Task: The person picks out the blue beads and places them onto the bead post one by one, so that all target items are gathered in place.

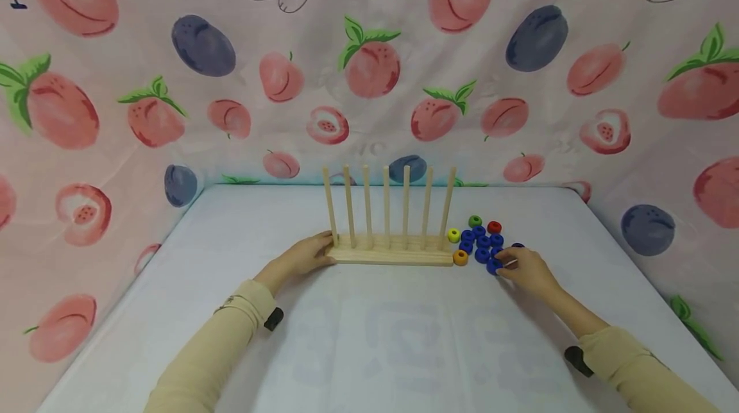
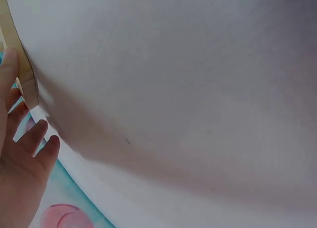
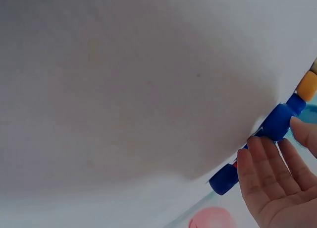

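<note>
Blue ring [image 1: 493, 266] apparently pinched by right hand [image 1: 528, 272]; left hand [image 1: 300, 258], fingers relaxed, steadies rack [image 1: 389, 252].

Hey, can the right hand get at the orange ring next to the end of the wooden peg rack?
Probably yes. The right hand rests at the blue rings, and the orange ring lies just beyond them beside the wooden peg rack, uncovered, with bare table in front of it.

Upright pegs [image 1: 386, 208] beside beads [image 1: 482, 241]
</note>
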The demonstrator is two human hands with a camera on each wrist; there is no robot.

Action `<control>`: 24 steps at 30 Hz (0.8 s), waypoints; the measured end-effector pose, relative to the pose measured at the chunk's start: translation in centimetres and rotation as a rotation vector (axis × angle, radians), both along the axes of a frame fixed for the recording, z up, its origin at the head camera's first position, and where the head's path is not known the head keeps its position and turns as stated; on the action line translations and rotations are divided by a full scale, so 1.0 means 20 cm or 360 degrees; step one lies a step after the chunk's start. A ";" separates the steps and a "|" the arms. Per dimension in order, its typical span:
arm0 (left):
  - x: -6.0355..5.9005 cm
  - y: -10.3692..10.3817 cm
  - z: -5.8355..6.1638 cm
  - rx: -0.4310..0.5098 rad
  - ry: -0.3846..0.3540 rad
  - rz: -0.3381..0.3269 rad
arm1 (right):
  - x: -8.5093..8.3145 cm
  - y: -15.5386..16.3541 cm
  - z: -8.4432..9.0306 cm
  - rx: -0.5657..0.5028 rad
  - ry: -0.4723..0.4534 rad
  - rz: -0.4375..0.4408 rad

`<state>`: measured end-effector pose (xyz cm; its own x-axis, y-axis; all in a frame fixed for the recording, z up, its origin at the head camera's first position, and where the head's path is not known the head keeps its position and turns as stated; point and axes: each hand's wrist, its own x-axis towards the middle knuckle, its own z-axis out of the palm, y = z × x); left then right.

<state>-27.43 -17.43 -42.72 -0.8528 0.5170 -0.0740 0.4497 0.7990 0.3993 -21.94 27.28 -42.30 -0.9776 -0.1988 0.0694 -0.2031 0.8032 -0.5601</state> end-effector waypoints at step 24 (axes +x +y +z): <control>0.02 -0.05 -0.03 -0.0045 -0.0050 -0.0044 | 0.00 -0.04 0.01 0.0139 0.0020 -0.0023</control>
